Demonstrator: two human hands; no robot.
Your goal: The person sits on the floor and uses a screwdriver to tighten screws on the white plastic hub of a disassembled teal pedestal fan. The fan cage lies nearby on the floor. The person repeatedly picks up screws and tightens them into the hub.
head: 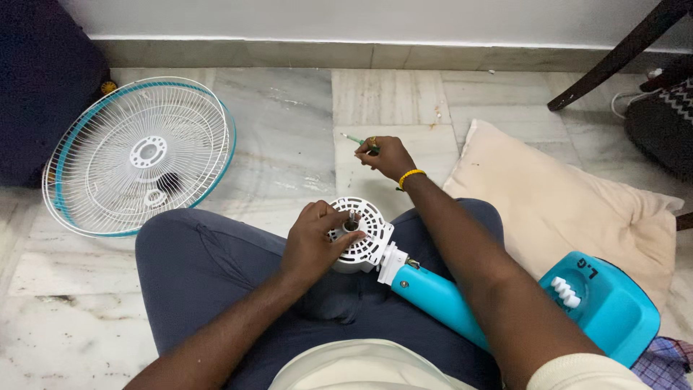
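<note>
At far left, two round fan grilles [141, 155] lie stacked on the marble floor [289, 137], white wire with a teal rim, leaning against a dark bag [40, 87]. Next comes the left hand [312, 242], fingers curled around the one white motor housing [361, 235], thumb and forefinger pinched at the shaft in its middle. The housing rests on the person's lap, over dark blue trousers [202, 274]. From it a single teal stem [437, 296] runs down to the right, under the right forearm, to the teal base [606, 303], which carries a row of white buttons. Above the housing, the right hand [386, 155] is stretched out over the floor, fingers closed on one slim screwdriver [355, 139], its tip pointing left. A yellow band [410, 175] circles that wrist. Right of the arm lies one cream cushion [563, 195], touching the base. A dark chair leg [613, 58] slants in the top right corner.
</note>
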